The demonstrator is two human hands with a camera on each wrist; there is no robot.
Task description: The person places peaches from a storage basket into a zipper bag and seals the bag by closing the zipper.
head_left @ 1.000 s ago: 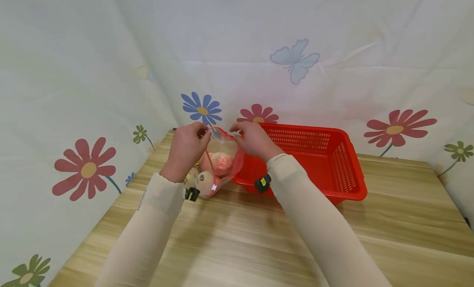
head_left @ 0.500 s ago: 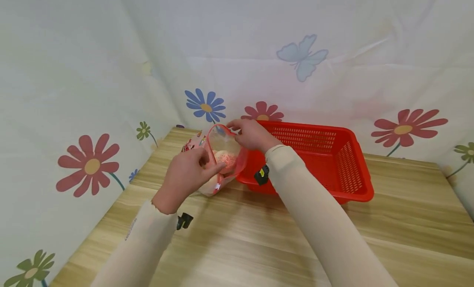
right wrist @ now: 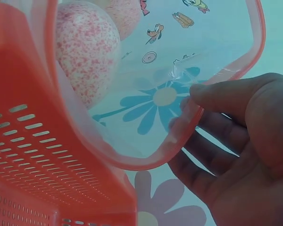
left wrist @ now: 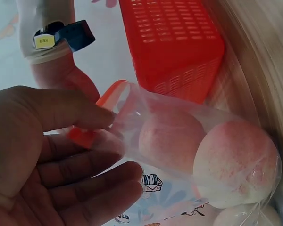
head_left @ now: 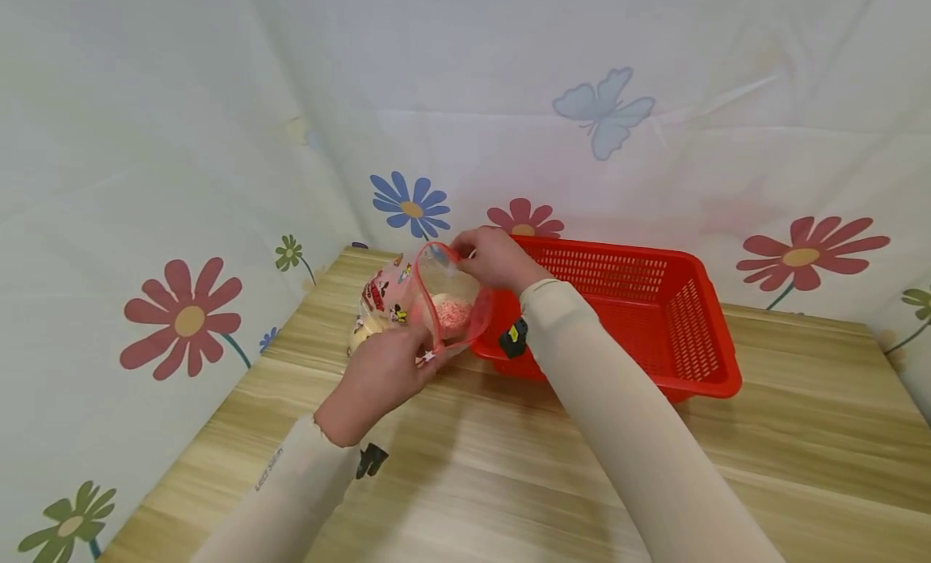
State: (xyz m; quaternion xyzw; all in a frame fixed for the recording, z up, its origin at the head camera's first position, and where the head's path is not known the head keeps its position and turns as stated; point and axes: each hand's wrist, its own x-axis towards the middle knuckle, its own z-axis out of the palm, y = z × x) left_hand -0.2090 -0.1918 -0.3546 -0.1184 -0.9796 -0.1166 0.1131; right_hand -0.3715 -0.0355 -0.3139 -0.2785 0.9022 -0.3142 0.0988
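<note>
A clear zip bag (head_left: 385, 284) with cartoon prints and a red zip edge lies on its side, mouth open toward the basket. Inside are several round, peach-like fruits; one pink-speckled peach (head_left: 452, 314) shows through the mouth, and another peach (left wrist: 238, 162) lies deeper in. My left hand (head_left: 381, 373) pinches the near side of the bag's red edge between thumb and index finger, beside the pale zip slider (head_left: 427, 355). At the far side of the mouth, my right hand (head_left: 496, 258) pinches the edge between thumb and fingers, its other fingers loosely bent (right wrist: 212, 146).
Directly right of the bag stands a red perforated plastic basket (head_left: 684, 329), its left end close against the bag's mouth. Both are on a wood-grain table (head_left: 465, 466). A white flowered cloth (head_left: 465, 143) hangs behind and to the left.
My left hand let go of the bag's upper edge, came down toward me and took hold of the near edge by the slider. The mouth is spread wider; my right hand keeps its hold.
</note>
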